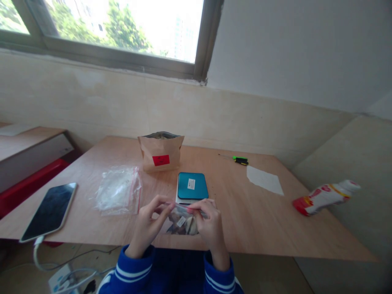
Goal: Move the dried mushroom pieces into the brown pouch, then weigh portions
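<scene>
Both hands pinch the top strip of a clear zip bag (183, 226) near the table's front edge. My left hand (150, 216) grips the left end of that strip, and my right hand (208, 220) grips it toward the right. Inside the bag lie brown and pale dried pieces and a small white label; their exact kind is unclear. Just beyond the bag sits a small scale (192, 187) with a teal top and a white sticker. Farther back stands a brown paper pouch (161, 157) with a red label, its top gaping.
A stack of clear zip bags (118, 190) lies on the left, near a phone (50, 212) with a white cable. Screwdrivers (240, 160), a white paper (265, 179) and a tilted red-and-white bottle (326, 198) are on the right. A wall and window (122, 24) rise behind the table.
</scene>
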The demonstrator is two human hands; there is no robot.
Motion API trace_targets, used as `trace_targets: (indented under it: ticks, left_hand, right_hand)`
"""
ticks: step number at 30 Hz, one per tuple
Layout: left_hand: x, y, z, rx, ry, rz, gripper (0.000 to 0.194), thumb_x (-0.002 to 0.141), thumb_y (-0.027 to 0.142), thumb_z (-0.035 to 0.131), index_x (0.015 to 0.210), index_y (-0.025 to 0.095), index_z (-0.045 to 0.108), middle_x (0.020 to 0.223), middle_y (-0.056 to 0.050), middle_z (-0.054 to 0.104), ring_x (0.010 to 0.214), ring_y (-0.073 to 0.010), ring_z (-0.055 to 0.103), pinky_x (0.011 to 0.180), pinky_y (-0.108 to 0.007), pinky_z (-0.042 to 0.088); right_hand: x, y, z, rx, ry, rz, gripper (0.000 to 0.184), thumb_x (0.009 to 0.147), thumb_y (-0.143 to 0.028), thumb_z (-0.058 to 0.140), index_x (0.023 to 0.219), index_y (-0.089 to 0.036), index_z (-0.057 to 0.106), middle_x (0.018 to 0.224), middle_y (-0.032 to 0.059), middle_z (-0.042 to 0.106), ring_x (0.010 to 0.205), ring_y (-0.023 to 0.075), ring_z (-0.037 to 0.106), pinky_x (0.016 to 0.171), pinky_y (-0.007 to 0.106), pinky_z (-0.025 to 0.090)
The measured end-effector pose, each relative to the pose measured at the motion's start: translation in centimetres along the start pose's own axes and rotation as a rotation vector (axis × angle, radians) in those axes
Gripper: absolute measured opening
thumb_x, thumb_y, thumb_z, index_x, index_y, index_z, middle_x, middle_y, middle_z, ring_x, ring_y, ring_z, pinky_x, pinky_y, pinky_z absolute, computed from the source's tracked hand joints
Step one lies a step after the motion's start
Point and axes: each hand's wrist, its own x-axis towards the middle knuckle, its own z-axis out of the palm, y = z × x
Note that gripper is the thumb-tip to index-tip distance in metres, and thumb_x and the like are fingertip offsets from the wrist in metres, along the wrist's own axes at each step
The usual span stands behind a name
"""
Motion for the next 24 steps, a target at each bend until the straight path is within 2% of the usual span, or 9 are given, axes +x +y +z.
trace_targets:
  ticks: [5,8,10,13,16,19,24]
  left_hand:
    - [-0.2,-0.2,0.5,0.082,-0.112,0.032,0.015,0.089,0.032,0.057,0.091,0.019,0.065,0.083,-0.002,0.074,0.068,-0.0134,0.069,0.062,-0.022,0.054]
    - [-0.3,-0.7,0.8,0.121,-0.082,0.055,0.015,0.088,0.032,0.059,0.088,0.019,0.066,0.083,-0.002,0.075,0.065,-0.0128,0.069,0.06,-0.022,0.053]
    - [-0.3,-0.8,0.9,0.124,-0.06,0.068,0.013,0.089,0.03,0.059,0.09,0.02,0.067,0.083,-0.001,0.075,0.066,-0.0121,0.069,0.061,-0.021,0.053]
    - [-0.3,-0.6,0.9,0.134,-0.039,0.086,0.011,0.088,0.028,0.059,0.091,0.021,0.067,0.083,0.0,0.074,0.068,-0.0115,0.069,0.062,-0.02,0.053]
    - [-0.3,-0.2,1.0,0.15,-0.023,0.12,0.01,0.089,0.026,0.059,0.092,0.022,0.068,0.084,0.001,0.074,0.067,-0.0104,0.068,0.061,-0.019,0.053]
    - [-0.4,0.1,1.2,0.154,-0.022,0.142,0.01,0.089,0.024,0.059,0.093,0.023,0.068,0.084,0.002,0.073,0.066,-0.0091,0.067,0.061,-0.018,0.052]
    - [-0.5,0.2,1.6,0.172,-0.019,0.149,0.011,0.09,0.025,0.057,0.093,0.022,0.068,0.082,0.001,0.072,0.065,-0.0095,0.065,0.06,-0.019,0.051]
  right_hand:
    - [0.0,0.0,0.2,-0.026,0.006,0.016,0.02,0.086,-0.006,0.059,0.072,-0.021,0.063,0.068,-0.0024,0.068,0.067,0.0154,0.06,0.069,0.03,0.04]
    - [0.1,-0.2,0.2,-0.033,-0.009,0.03,0.015,0.088,-0.013,0.061,0.077,-0.021,0.065,0.074,-0.0014,0.07,0.073,0.0163,0.061,0.073,0.03,0.04]
    - [0.3,-0.4,0.2,-0.047,-0.035,0.041,0.008,0.088,-0.017,0.063,0.087,-0.023,0.067,0.083,-0.0011,0.073,0.081,0.0173,0.063,0.079,0.032,0.04]
    - [0.4,-0.6,0.1,-0.07,-0.038,0.042,0.018,0.088,-0.02,0.064,0.105,-0.025,0.065,0.098,0.0001,0.073,0.095,0.0192,0.063,0.089,0.035,0.039]
    - [0.4,-0.6,0.2,-0.079,-0.007,0.0,0.009,0.088,-0.022,0.064,0.096,-0.025,0.066,0.104,0.0012,0.073,0.105,0.0205,0.061,0.094,0.036,0.037]
    - [0.5,-0.7,0.2,-0.058,0.009,-0.021,0.006,0.089,-0.019,0.062,0.088,-0.024,0.066,0.097,0.0009,0.073,0.097,0.0192,0.063,0.089,0.035,0.039]
    - [0.5,-1.1,0.5,-0.027,0.031,-0.031,0.007,0.089,-0.017,0.061,0.086,-0.023,0.064,0.082,-0.001,0.072,0.08,0.0167,0.064,0.08,0.032,0.041]
